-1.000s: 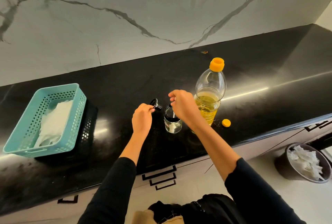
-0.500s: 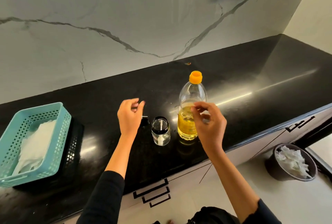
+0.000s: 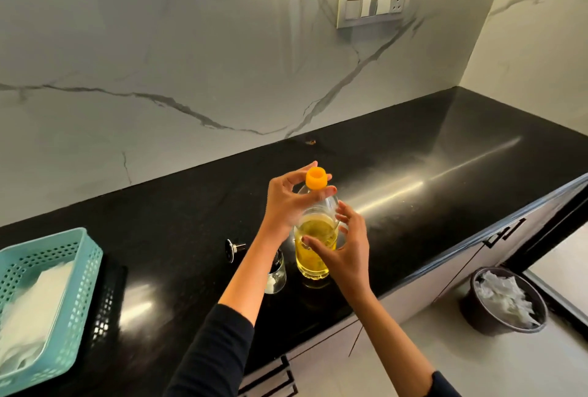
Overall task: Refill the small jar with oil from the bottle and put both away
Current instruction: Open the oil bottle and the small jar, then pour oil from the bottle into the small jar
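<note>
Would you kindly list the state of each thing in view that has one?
Bottle: upright on counter, part full.
Spout: looks uncapped.
Jar: stopper off, upright, partly hidden.
Stopper: lying on counter.
Left hand: grips bottle neck.
Right hand: holds bottle body.
Basket: holds white sheets.
Bin: holds white paper.

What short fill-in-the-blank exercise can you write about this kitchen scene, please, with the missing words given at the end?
1. The left hand and the right hand both hold the oil ____.
2. The stopper lies beside the small jar on the black ____.
3. The teal basket holds something ____ in colour.
4. The dark bin stands on the ____.

Missing words: bottle; counter; white; floor.
</note>
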